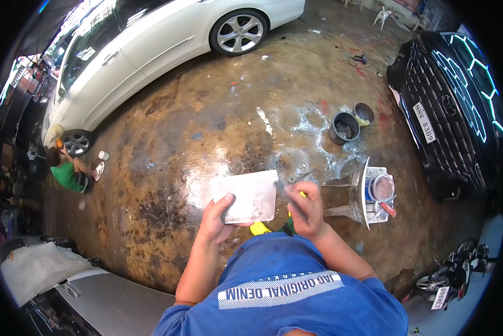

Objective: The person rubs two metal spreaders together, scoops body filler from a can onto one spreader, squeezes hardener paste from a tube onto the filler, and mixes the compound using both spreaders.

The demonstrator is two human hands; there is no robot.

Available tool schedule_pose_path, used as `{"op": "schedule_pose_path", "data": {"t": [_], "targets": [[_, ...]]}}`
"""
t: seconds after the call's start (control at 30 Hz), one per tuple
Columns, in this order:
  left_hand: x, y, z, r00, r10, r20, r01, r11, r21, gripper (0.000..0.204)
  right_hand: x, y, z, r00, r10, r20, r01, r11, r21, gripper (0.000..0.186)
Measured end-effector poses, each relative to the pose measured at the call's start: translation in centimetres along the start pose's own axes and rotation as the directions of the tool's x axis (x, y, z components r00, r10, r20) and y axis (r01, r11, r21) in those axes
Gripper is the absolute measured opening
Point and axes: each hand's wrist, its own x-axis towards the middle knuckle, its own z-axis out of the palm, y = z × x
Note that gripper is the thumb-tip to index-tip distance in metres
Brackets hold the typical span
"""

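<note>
Head camera view, watched from my remote station, showed me a pale rectangular board [248, 193] held out in front of the wearer's blue T-shirt [274, 257]. The left hand [215, 217] gripped it at the lower left corner, thumb laid over the upper face. The right hand [311, 210] was curled around a dark, flat spreader [295, 203], whose upper end was just beside the board's right edge; I could not tell whether they touched.

Right of the hands I saw a stool [365, 210] carrying an open can [381, 188] with a blue label and a red-handled tool [388, 209]. Beyond it, two black buckets [340, 139] stood together on the stained, wet floor [167, 129].

Farther out, a white car [162, 42] spanned the upper left, and a co-worker in green [68, 176] was low beside its wheel [77, 143], near a small white tub [104, 155]. A black vehicle [439, 106] faced in from the right, with a motorcycle [456, 271] at lower right and a grey car [114, 297] at lower left.
</note>
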Motion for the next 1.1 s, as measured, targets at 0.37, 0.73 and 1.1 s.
{"op": "schedule_pose_path", "data": {"t": [0.37, 0.73, 1.1], "targets": [[0.2, 1.1, -0.2, 0.996, 0.082, -0.033, -0.083, 0.997, -0.003, 0.059, 0.1, 1.4, -1.1, 0.989, 0.101, 0.105, -0.090, 0.990, -0.106, 0.048], [-0.7, 1.0, -0.1, 0.980, 0.084, 0.181, -0.173, 0.809, 0.562, 0.045, 2.9, 2.5, -2.8, 0.959, 0.274, 0.078, -0.244, 0.933, -0.265, 0.038], [-0.4, 3.1, 3.1, 0.676, 0.253, 0.692, -0.515, -0.510, 0.689, 0.061, 4.1, -2.0, -3.6, 0.897, 0.012, 0.443, 0.106, 0.965, -0.240, 0.036]]}}
